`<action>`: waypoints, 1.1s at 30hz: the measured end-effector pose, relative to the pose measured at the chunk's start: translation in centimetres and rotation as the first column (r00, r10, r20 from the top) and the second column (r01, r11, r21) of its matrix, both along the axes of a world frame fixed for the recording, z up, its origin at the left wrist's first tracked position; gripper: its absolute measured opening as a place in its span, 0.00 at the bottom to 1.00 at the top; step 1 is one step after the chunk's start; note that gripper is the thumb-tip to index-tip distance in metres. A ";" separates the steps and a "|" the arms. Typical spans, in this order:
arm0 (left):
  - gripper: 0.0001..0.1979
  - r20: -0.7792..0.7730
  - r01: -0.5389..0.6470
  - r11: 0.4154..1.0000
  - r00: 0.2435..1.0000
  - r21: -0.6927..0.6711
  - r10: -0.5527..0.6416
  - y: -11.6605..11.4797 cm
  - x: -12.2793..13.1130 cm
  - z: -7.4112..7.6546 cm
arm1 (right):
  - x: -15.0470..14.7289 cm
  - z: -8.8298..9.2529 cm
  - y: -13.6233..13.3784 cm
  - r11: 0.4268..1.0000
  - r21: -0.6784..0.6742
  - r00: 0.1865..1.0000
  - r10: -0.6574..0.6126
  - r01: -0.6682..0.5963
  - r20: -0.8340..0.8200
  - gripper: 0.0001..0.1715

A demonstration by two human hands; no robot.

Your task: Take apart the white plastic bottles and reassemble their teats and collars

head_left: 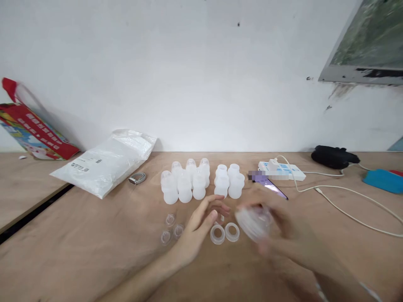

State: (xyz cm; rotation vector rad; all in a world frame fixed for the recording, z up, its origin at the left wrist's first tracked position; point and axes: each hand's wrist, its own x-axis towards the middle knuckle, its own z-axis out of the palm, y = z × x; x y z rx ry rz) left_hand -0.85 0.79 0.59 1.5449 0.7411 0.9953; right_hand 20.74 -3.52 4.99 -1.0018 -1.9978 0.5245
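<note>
My right hand (280, 226), smeared by motion, grips a clear plastic piece (254, 222) that looks like a cap or cover; its exact shape is blurred. My left hand (204, 218) hovers with bent fingers and thumb apart, and nothing shows in it. Just right of it lie two translucent screw rings (232, 232), with part of another pale piece behind. Left of that hand are three clear bottle teats (170, 219). Behind stand several white baby bottles (185, 188) with clear domed caps, beside several white bottles without caps (235, 184).
A phone (270, 185) and a power strip (283, 170) with a white cable (346, 193) lie at right. Farther right are a black pouch (333, 156) and a blue item (382, 181). At left are a wristband (137, 178), a white plastic parcel (103, 161) and a red bag (34, 130).
</note>
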 end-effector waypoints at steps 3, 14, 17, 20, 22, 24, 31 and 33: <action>0.18 0.130 0.029 0.991 0.991 -0.132 -0.012 -0.2 0.0 0.1 | -2.9 -0.5 4.1 0.986 -0.169 0.999 -0.015 0.007 -0.045 0.15; 0.24 0.216 -0.023 0.964 0.973 -0.264 0.082 2.9 -0.4 -3.1 | -4.0 -5.3 6.2 0.996 -0.089 0.997 -0.017 0.011 -0.070 0.06; 0.22 0.171 -0.043 0.973 0.982 -0.225 0.083 2.8 -0.5 -3.4 | -4.2 -5.5 6.3 0.998 -0.057 0.999 -0.037 0.036 -0.031 0.03; 0.17 0.147 -0.064 0.978 0.985 -0.200 0.094 2.2 -0.3 -3.5 | -4.5 -5.9 6.3 0.997 -0.072 0.999 -0.044 0.043 -0.011 0.06; 0.15 0.116 -0.070 0.983 0.989 -0.168 0.090 1.7 -0.1 -3.5 | -4.6 -6.4 6.4 0.996 -0.071 0.998 -0.059 0.060 0.005 0.09; 0.15 0.066 -0.072 0.990 0.995 -0.125 0.081 1.4 0.0 -3.5 | -4.6 -6.9 6.5 0.993 -0.071 0.996 -0.088 0.090 0.023 0.11; 0.21 0.005 -0.053 0.990 0.999 -0.128 0.054 1.7 -0.3 -3.5 | -4.8 -7.8 6.8 0.983 -0.083 0.986 -0.163 0.164 0.018 0.10; 0.20 0.027 -0.036 0.988 0.999 -0.151 0.040 2.1 -0.3 -3.5 | -4.9 -7.7 6.7 0.985 -0.106 0.990 -0.142 0.140 -0.014 0.11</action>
